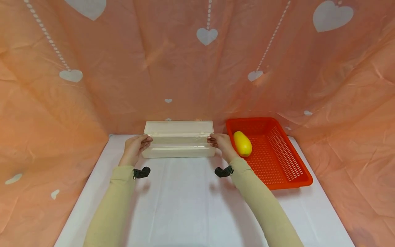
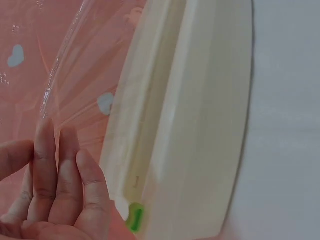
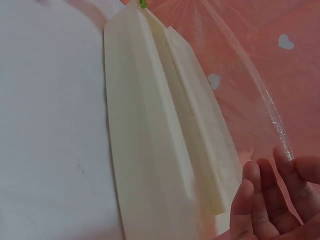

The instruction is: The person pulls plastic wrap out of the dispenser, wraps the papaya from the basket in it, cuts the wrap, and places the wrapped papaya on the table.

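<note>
A cream cling film dispenser box (image 1: 179,152) lies lengthwise at the back of the table, its lid (image 1: 179,127) tipped back. Clear cling film (image 2: 95,55) is drawn up from it, a gathered edge stretching from hand to hand. At the box's left end, my left hand (image 1: 133,146) pinches one corner of that edge between thumb and fingertips. My right hand (image 1: 223,143) pinches the opposite corner beside the right end. In the right wrist view, the film's edge (image 3: 270,105) runs taut down to the fingertips. A green piece (image 2: 135,217) shows at one box end.
Right of the box stands a red perforated basket (image 1: 302,178), close by my right forearm. Inside it, against the left wall, lies a yellow oval fruit (image 1: 242,144). A white cloth (image 1: 182,206) covers the table; a pink curtain (image 1: 179,75) with hearts hangs directly behind.
</note>
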Motion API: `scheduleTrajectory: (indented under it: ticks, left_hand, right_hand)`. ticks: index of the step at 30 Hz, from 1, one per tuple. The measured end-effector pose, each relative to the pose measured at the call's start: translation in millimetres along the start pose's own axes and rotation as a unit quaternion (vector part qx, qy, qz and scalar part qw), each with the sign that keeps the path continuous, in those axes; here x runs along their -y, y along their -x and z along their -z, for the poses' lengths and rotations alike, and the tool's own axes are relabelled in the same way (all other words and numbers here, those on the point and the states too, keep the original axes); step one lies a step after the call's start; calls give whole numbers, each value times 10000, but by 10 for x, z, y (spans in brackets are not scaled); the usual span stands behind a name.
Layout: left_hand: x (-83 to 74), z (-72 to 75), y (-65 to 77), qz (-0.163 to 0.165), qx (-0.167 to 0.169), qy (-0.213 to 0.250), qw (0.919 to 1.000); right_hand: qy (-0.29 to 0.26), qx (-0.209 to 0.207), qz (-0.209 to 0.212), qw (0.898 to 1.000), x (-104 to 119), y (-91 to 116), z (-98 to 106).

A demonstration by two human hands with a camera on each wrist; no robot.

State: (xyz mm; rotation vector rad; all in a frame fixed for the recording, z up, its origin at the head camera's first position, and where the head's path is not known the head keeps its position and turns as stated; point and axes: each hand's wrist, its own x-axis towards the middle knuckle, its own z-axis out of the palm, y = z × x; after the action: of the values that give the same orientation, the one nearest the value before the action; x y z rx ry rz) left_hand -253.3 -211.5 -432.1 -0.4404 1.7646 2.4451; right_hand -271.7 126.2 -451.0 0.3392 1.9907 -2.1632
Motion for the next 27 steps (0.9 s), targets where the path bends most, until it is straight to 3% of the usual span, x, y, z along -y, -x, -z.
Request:
scheduleTrajectory:
  ticks: [10, 27]
  left_hand:
    - [-105, -70, -5, 139, -78, -377, 9992]
    - [-123, -17, 4, 147, -214, -722, 9970]
  right_hand:
    - [95, -47, 62, 9999, 135, -29, 58]
    - [222, 130, 262, 9993, 200, -55, -5]
